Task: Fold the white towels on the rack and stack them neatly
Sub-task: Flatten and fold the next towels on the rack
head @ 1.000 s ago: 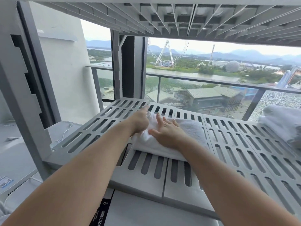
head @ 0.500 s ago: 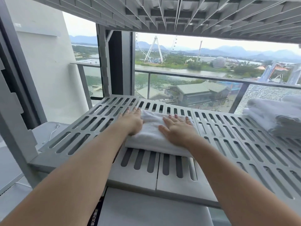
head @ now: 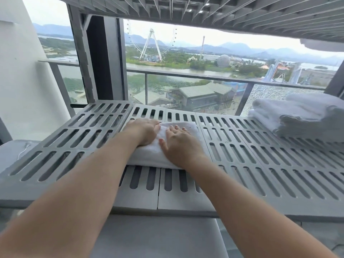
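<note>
Fingers of the right hand lie straight and slightly spread. The left hand has its fingers close together. Both press flat on one folded white towel, presumably to set its creases. It sits mid-width on the rack, nearer the far edge. One stack of folded towels sits at the far right corner, well apart, its layers too blurred to count.
</note>
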Motion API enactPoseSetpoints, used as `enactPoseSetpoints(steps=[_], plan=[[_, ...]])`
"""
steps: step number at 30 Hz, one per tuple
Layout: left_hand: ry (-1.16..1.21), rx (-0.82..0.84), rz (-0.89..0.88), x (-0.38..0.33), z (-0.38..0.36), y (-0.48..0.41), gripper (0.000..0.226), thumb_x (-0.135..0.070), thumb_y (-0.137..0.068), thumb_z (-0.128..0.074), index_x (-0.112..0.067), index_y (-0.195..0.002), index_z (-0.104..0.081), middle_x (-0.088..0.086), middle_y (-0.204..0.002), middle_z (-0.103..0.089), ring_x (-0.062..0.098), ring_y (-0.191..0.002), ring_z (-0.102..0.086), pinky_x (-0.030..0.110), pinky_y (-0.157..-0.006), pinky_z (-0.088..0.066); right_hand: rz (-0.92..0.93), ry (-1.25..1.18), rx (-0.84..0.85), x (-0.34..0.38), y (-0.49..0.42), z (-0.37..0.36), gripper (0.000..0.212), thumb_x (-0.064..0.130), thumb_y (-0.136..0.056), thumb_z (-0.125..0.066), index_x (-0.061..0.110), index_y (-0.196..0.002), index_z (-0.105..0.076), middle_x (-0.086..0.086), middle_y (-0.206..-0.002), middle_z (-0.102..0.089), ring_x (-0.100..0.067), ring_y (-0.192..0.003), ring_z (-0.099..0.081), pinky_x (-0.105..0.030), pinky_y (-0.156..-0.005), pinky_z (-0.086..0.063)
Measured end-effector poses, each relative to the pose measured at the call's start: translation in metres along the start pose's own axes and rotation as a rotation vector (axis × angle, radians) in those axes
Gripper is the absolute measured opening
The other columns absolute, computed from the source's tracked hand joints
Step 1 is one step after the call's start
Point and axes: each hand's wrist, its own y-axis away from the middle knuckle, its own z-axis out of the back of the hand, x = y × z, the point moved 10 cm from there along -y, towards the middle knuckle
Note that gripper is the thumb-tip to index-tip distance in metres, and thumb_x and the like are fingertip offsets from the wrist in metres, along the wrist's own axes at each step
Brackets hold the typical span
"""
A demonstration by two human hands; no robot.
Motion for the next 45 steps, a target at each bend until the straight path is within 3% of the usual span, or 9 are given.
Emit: enactPoseSetpoints(steps=[6,12,16,22,26,31,35,40,45], plan=[[0.029,-0.043,0.092,0.009,0.0,0.009,0.048,-0.044,-0.107,-0.027,-0.03,-0.15,-0.044,-0.001,-0.158,-0.041,0.023,-0.145,-0.036,0.047,-0.117,-0.029,0.235,0.076,0.001,0.023,0.032,-0.002,0.093,0.074,-0.092,-0.001,0.011,-0.159,-0.013,-0.008,-0.166,-0.014,-0.02,-0.154,-0.009,-0.043,-0.125,-0.005],[-0.059,-0.06,0.252,0.0,0.002,0.024,0.05,-0.043,-0.106,-0.023,-0.024,-0.148,-0.044,0.007,-0.156,-0.044,0.029,-0.141,-0.04,0.051,-0.115,-0.027,0.363,0.012,-0.068,-0.003,0.059,0.007,0.058,0.046,-0.105,-0.031,0.023,-0.158,-0.023,0.001,-0.165,-0.021,-0.016,-0.153,-0.015,-0.038,-0.125,-0.003],[-0.157,-0.074,0.455,-0.018,-0.007,0.043,0.056,-0.032,-0.102,-0.02,-0.016,-0.153,-0.038,0.015,-0.158,-0.039,0.036,-0.146,-0.032,0.059,-0.122,-0.009,0.279,-0.152,-0.093,-0.048,0.072,0.011,0.048,0.025,-0.107,-0.035,0.029,-0.155,-0.032,0.008,-0.163,-0.026,-0.01,-0.152,-0.014,-0.034,-0.125,0.0],[-0.011,-0.128,0.344,-0.073,-0.011,0.059,0.049,-0.046,-0.103,-0.03,-0.026,-0.143,-0.049,0.01,-0.135,-0.06,0.029,-0.111,-0.061,0.045,-0.095,-0.052,0.036,-0.397,-0.118,-0.134,0.09,0.018,0.06,0.001,-0.091,-0.045,0.028,-0.143,-0.053,0.006,-0.157,-0.039,-0.012,-0.15,-0.023,-0.037,-0.124,-0.015],[0.07,-0.095,0.163,-0.117,-0.022,0.069,0.053,-0.056,-0.103,-0.033,-0.034,-0.149,-0.045,0.007,-0.149,-0.053,0.023,-0.11,-0.066,0.036,-0.089,-0.056,-0.238,-0.8,-0.009,-0.186,0.101,0.021,0.041,0.012,-0.094,-0.048,0.017,-0.129,-0.067,0.002,-0.153,-0.046,-0.016,-0.147,-0.031,-0.038,-0.122,-0.02],[0.151,-0.061,0.08,-0.177,-0.04,0.074,0.054,-0.048,-0.103,-0.04,-0.035,-0.155,-0.035,0.007,-0.162,-0.036,0.029,-0.146,-0.037,0.044,-0.115,-0.035,-0.291,-0.499,0.189,-0.205,0.111,0.03,0.063,0.055,-0.097,-0.046,0.008,-0.139,-0.055,-0.013,-0.153,-0.044,-0.029,-0.142,-0.037,-0.045,-0.115,-0.03],[0.173,-0.036,0.088,-0.217,-0.061,0.069,0.054,-0.044,-0.106,-0.036,-0.036,-0.159,-0.025,0.009,-0.17,-0.009,0.032,-0.155,-0.016,0.05,-0.124,-0.022,-0.297,-0.455,0.083,-0.218,0.136,0.038,0.068,0.044,-0.092,-0.058,0.006,-0.146,-0.042,-0.018,-0.155,-0.035,-0.031,-0.146,-0.028,-0.045,-0.119,-0.025],[0.145,-0.041,0.195,-0.242,-0.068,0.061,0.056,-0.044,-0.106,-0.032,-0.029,-0.159,-0.025,0.015,-0.167,-0.017,0.037,-0.15,-0.027,0.05,-0.117,-0.029,-0.502,-0.415,-0.076,-0.255,0.164,0.048,0.077,0.05,-0.091,-0.055,0.018,-0.153,-0.024,-0.023,-0.158,-0.028,-0.042,-0.143,-0.03,-0.053,-0.118,-0.025],[0.222,-0.032,0.165,-0.261,-0.064,0.05,0.052,-0.043,-0.103,-0.045,-0.014,-0.146,-0.048,0.016,-0.152,-0.047,0.033,-0.138,-0.045,0.045,-0.114,-0.036,-0.549,-0.505,-0.019,-0.28,0.176,0.036,0.076,0.048,-0.096,-0.045,0.013,-0.157,-0.015,-0.019,-0.138,-0.057,-0.038,-0.132,-0.047,-0.054,-0.116,-0.026]])
